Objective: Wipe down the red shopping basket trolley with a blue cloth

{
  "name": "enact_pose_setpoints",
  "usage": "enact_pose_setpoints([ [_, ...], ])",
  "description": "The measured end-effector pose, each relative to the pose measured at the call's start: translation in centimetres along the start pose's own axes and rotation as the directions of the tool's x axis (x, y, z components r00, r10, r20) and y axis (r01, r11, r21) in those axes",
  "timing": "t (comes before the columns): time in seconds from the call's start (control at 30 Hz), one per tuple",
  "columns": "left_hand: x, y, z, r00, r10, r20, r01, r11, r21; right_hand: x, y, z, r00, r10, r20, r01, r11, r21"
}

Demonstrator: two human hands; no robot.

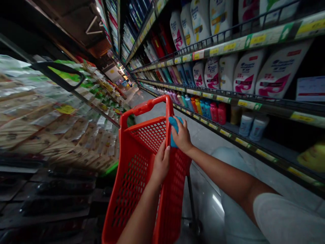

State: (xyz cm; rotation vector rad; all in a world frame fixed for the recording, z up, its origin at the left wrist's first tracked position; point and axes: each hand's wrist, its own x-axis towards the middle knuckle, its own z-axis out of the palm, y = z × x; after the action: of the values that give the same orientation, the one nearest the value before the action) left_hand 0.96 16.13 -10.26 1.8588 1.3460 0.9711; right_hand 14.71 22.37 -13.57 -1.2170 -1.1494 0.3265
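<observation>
A red plastic shopping cart [122, 145] with perforated walls stands tilted in my view, its handle at the far end. My left hand [161, 161] is closed round the top rim of the cart's right side. Just beyond it, my right hand [181, 135] presses a blue cloth [174, 140] against the outer face of the cart near the handle post. The fingers of my right hand curl over the cloth, which is bunched under them. No goods show in the visible part of the basket.
Shelves [228, 44] of shampoo bottles [250, 71] line the right side. Hanging packaged goods [76, 125] fill the left, with a black-handled bar [63, 74] before them. Grey floor tiles [203, 139] run along the aisle. My knee [233, 176] is close to the cart's right.
</observation>
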Motion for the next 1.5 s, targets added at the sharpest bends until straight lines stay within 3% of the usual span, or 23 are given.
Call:
enact_pose_setpoints([
  [0.2, -0.2, 0.8, 1.1, 0.998, -0.004, -0.069, 0.004, 1.0, 0.008, 0.8, 2.8, -1.2, 0.953, 0.304, 0.019, -0.295, 0.937, -0.187],
  [0.27, -0.2, 1.1, 1.1, 0.998, 0.02, -0.063, -0.018, 0.999, 0.029, 0.0, 1.9, -1.4, 0.965, 0.25, 0.075, -0.231, 0.952, -0.2],
  [0.4, -0.1, 0.9, 0.5, 0.997, 0.054, -0.057, -0.048, 0.994, 0.103, -3.0, -0.2, -1.4, 0.977, 0.016, 0.215, -0.007, 0.999, -0.04],
  [0.5, 0.1, 0.3, -0.1, 0.995, 0.077, -0.058, -0.065, 0.981, 0.183, -4.5, 0.6, -0.9, 0.963, 0.148, 0.226, -0.139, 0.989, -0.052],
  [0.6, 0.5, 0.1, -0.7, 0.992, 0.115, -0.054, -0.096, 0.959, 0.265, -4.3, 1.9, -0.8, 0.94, 0.275, 0.2, -0.266, 0.961, -0.07],
  [0.67, 0.5, 0.6, -0.9, 0.977, 0.2, -0.079, -0.163, 0.928, 0.336, -3.9, 1.5, -1.5, 0.971, 0.173, 0.167, -0.171, 0.985, -0.025],
  [0.73, 0.2, 1.7, -1.1, 0.932, 0.341, -0.122, -0.261, 0.866, 0.426, -3.7, 0.1, -2.6, 0.994, -0.008, 0.111, 0.006, 1.0, 0.011],
  [0.8, -0.6, 3.4, -1.1, 0.888, 0.441, -0.13, -0.336, 0.815, 0.473, -4.0, -1.9, -4.0, 0.982, -0.171, 0.08, 0.169, 0.985, 0.03],
  [0.9, -2.0, 6.0, -0.9, 0.902, 0.425, -0.075, -0.367, 0.847, 0.384, -4.9, -4.5, -5.6, 0.937, -0.33, 0.115, 0.32, 0.942, 0.097],
  [0.97, -2.7, 7.0, -0.7, 0.919, 0.382, -0.095, -0.34, 0.892, 0.298, -5.3, -5.4, -6.2, 0.917, -0.369, 0.153, 0.343, 0.923, 0.174],
  [1.07, -2.8, 6.9, -0.8, 0.946, 0.252, -0.202, -0.234, 0.966, 0.108, -5.2, -5.7, -6.5, 0.913, -0.322, 0.251, 0.219, 0.905, 0.365],
  [1.2, -2.3, 5.5, -1.3, 0.962, 0.065, -0.265, -0.107, 0.983, -0.15, -3.8, -4.9, -6.6, 0.895, -0.067, 0.441, -0.215, 0.801, 0.558],
  [1.23, -2.2, 5.3, -1.4, 0.962, 0.039, -0.271, -0.092, 0.978, -0.185, -3.4, -4.7, -6.7, 0.86, -0.006, 0.511, -0.326, 0.764, 0.557],
  [1.3, -2.2, 5.1, -1.4, 0.964, -0.006, -0.267, -0.059, 0.971, -0.233, -2.8, -4.3, -6.9, 0.745, 0.073, 0.663, -0.52, 0.687, 0.508],
  [1.37, -2.2, 5.2, -1.2, 0.971, -0.048, -0.233, -0.017, 0.962, -0.272, -2.4, -4.2, -7.0, 0.667, 0.13, 0.734, -0.629, 0.626, 0.46],
  [1.4, -2.2, 5.3, -1.2, 0.976, -0.069, -0.204, 0.006, 0.956, -0.293, -2.3, -4.1, -7.1, 0.675, 0.167, 0.719, -0.641, 0.616, 0.458],
  [1.5, -2.2, 5.5, -0.9, 0.984, -0.117, -0.138, 0.061, 0.933, -0.355, -2.0, -4.0, -7.4, 0.775, 0.25, 0.581, -0.579, 0.65, 0.492],
])
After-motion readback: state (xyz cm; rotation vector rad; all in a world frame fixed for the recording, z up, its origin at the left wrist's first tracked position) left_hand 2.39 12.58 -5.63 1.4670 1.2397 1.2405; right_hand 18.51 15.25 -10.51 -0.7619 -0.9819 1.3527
